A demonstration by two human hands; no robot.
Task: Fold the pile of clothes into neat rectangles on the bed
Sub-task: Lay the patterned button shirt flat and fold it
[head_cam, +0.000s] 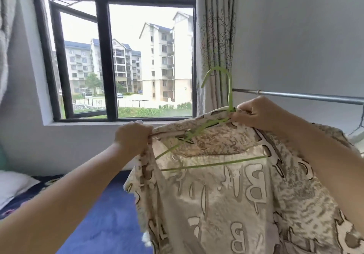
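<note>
A: What's going on in the middle of the frame?

B: A person is holding up a beige printed garment (236, 194), which is filling the lower right. It's still draped over a green hanger (208, 133), whose hook is rising at centre right, in front of the curtain (216, 36).

A: And the hands?

B: The left hand (134, 137), at centre, is curling its fingers round a bunch of the garment's edge at one shoulder. The right hand (256, 113), at centre right, is pinching where the hanger's neck is meeting the collar; whether cloth or plastic is taking most of the grip, I can't tell.

A: So how far along is the folding?

B: Barely begun, I'd judge. The garment is hanging in the air, not lying on the bed (102, 214), which is showing as blue cover at lower centre-left with a pillow (13, 186) at the left edge. The hanger is yet to come out, then spreading and folding. No folded rectangles are showing anywhere, and no pile either.

A: Anything else?

B: A metal rail (295, 96) is running along the right, and a window (118, 56) is filling the upper left.
</note>
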